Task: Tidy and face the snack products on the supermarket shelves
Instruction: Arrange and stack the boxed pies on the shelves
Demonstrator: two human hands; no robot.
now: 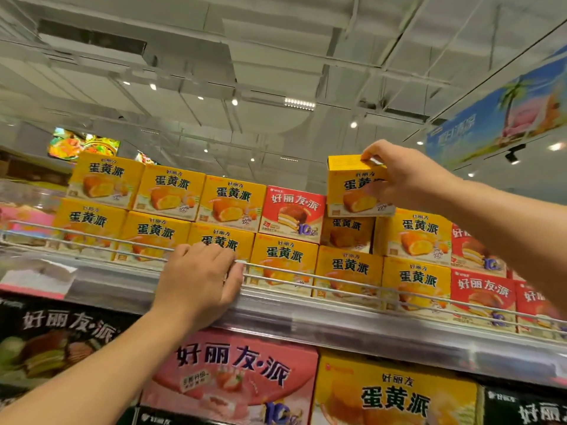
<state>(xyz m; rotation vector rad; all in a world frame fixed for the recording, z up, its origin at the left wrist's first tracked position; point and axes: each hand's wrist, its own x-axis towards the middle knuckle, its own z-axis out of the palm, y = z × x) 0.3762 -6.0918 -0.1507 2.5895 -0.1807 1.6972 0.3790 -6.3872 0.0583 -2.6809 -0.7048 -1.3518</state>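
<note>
While the left hand (199, 280) rests flat and unclenched on the wire rail (306, 276) of the top shelf (337, 320), likely for balance, the right hand (405, 176) grips a yellow box (349, 191) atop the stacked row, apparently to square it.

Lighting, as we see it: bright, even, from ceiling spotlights (234, 101) and a vent-like strip lamp (299, 104). Glare on the shelf edge (337, 320). We note soft blur, bowed frame edges.
</note>
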